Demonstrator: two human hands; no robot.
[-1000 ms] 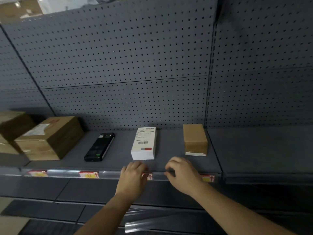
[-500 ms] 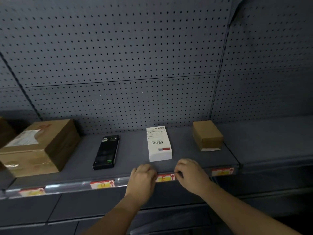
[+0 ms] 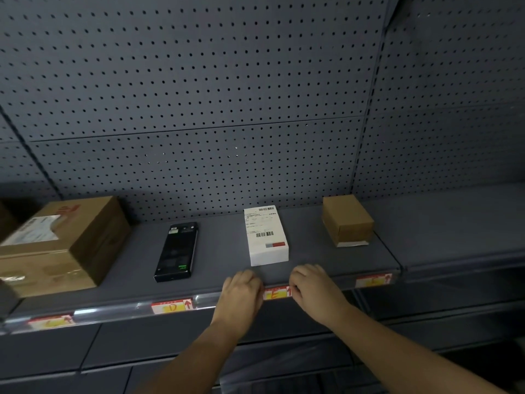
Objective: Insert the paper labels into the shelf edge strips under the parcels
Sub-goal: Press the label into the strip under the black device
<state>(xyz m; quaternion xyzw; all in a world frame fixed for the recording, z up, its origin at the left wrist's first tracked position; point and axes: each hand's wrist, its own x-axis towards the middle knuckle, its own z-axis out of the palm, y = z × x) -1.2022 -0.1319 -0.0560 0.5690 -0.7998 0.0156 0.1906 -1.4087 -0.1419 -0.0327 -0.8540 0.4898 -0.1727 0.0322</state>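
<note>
1. Both hands are sitting on the front edge strip (image 3: 136, 308) of the grey shelf (image 3: 221, 251), down around 6 o'clock in the view.
2. The left hand (image 3: 241, 294) is curling its fingers (image 3: 247, 275) over the strip, just left of a red-and-yellow paper label (image 3: 277, 293). The label is already lying in the strip; honestly can't tell if the fingers are pinching it or just pressing.
3. The right hand (image 3: 315, 288) is doing the same on the label's right end, fingers bent and touching the strip.
4. The white parcel (image 3: 265, 236) is lying directly above that label, at 12 o'clock from the hands.
5. Other labels are sitting in the strip: one marked D (image 3: 172, 306) at 9 o'clock under the black handheld device (image 3: 176, 251), one at far left (image 3: 51, 322) under the big cardboard box (image 3: 61, 245), one (image 3: 373, 280) at 3 o'clock under the small brown box (image 3: 347, 220).
</note>
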